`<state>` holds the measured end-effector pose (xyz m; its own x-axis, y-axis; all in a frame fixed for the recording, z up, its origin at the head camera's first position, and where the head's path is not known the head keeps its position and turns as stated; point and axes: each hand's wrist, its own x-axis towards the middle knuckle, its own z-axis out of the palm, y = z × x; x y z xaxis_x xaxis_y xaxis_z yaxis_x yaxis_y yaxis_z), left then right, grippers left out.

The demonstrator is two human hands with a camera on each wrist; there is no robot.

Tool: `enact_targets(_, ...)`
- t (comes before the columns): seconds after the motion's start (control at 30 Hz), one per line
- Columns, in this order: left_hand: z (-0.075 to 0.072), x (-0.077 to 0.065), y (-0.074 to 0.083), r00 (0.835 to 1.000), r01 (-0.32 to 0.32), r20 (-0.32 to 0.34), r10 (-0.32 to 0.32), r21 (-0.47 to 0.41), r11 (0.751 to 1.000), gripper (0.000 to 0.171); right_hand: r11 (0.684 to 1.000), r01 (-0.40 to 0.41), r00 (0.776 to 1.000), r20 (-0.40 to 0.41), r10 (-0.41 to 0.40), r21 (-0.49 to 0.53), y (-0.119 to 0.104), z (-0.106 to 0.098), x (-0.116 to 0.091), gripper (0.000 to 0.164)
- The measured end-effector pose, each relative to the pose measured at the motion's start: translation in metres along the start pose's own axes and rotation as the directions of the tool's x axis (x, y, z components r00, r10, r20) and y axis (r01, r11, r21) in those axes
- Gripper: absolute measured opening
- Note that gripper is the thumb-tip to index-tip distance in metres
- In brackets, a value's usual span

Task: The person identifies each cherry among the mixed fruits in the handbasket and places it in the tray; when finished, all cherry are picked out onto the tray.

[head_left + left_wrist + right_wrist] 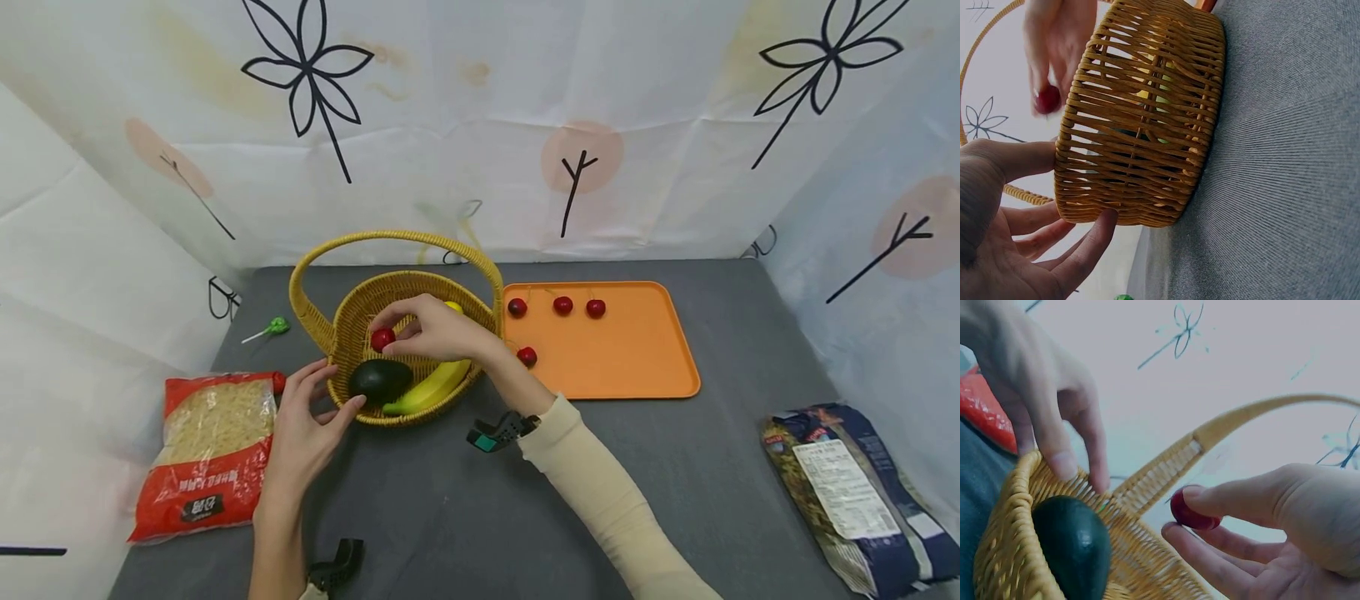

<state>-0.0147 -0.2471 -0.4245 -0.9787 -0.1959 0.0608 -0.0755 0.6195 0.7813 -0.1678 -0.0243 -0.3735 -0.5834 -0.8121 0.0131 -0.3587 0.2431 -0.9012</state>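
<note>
My right hand point(435, 327) is over the wicker basket point(406, 421), pinching a red cherry point(1194, 508) between thumb and fingers. Spread around the basket's left rim, my left hand point(306, 425) holds it, as the left wrist view also shows with its fingers on the woven side. Inside lie a dark green avocado point(380, 381) and a yellow banana point(431, 388), partly hidden under the right hand and forearm. To the basket's right is an orange tray point(615, 350) with several cherries point(562, 306) toward its left side; the right forearm passes close to one.
A red bag of pasta point(210, 454) lies left of the left hand. Behind it is a green lollipop point(277, 325). At the far right lies a dark blue package point(855, 492). The basket's tall handle point(397, 236) arches above it, and patterned cloth walls enclose the grey table point(465, 517).
</note>
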Motion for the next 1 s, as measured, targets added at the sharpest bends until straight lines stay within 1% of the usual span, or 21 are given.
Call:
enact_targets(0.17,0.002,0.0,0.0,1.0,-0.005,-0.004,0.005,-0.004,1.0,0.062,0.998,0.052,0.999,-0.001,-0.052,0.037,-0.008,-0.015,-0.046,0.033)
enact_targets(0.33,0.001,0.0,-0.001,1.0,-0.01,-0.008,0.01,-0.006,1.0,0.062,0.992,0.101,0.995,0.006,-0.102,0.076,-0.003,-0.032,-0.099,0.033)
enact_targets(0.43,0.001,0.0,-0.001,1.0,-0.013,-0.007,0.013,-0.02,1.0,0.062,0.994,0.086,0.996,-0.001,-0.086,0.075,0.002,-0.041,-0.126,0.034)
enact_targets(0.53,0.002,0.0,-0.003,1.0,-0.019,-0.004,0.019,-0.03,0.999,0.063,0.998,0.033,0.999,-0.035,-0.031,0.059,0.011,-0.049,-0.148,0.034)
enact_targets(0.67,0.001,0.0,-0.002,1.0,-0.015,-0.006,0.015,-0.018,1.0,0.063,0.998,-0.033,0.993,-0.114,0.039,0.053,0.028,-0.057,-0.169,0.035)
enact_targets(0.77,0.001,0.0,-0.001,1.0,-0.007,-0.009,0.007,-0.004,1.0,0.062,0.997,-0.065,0.98,-0.188,0.072,0.043,0.047,-0.061,-0.18,0.036)
enact_targets(0.9,0.001,0.0,-0.001,1.0,0.0,-0.007,0.0,0.007,1.0,0.062,0.992,-0.12,0.953,-0.284,0.105,-0.034,0.073,-0.063,-0.188,0.036)
enact_targets(1.0,0.001,0.0,-0.001,1.0,0.003,-0.006,-0.003,0.006,1.0,0.063,0.981,-0.166,0.935,-0.33,0.126,-0.097,0.09,-0.065,-0.19,0.037)
